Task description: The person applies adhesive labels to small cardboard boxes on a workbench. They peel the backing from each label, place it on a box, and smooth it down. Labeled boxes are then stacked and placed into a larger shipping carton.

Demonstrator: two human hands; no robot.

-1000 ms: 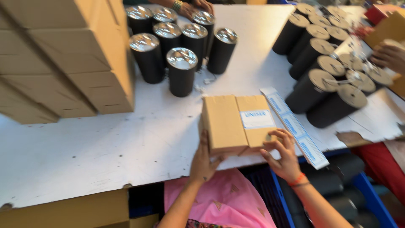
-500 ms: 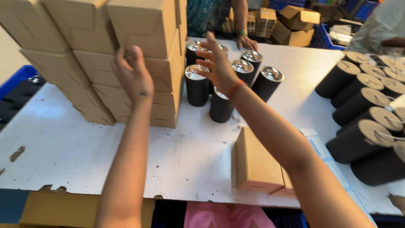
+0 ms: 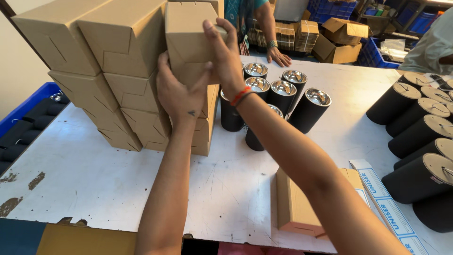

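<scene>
Up high, both hands (image 3: 198,80) clasp a cardboard box (image 3: 188,42) at the stack's (image 3: 113,75) right edge

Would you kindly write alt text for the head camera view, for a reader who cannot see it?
Both hands, left hand and right hand, grip a cardboard box at the top of a stack of boxes on a white table. Black cylinders with shiny tops stand behind; a closed carton lies near.

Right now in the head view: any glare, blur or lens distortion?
Head view: sharp overall, both hands, left hand and right hand, crisp on the cardboard box. Glare on the shiny tops of the black cans. Wide-angle bending tilts the box stack at the frame edge. Soft, even light on the white table.
</scene>
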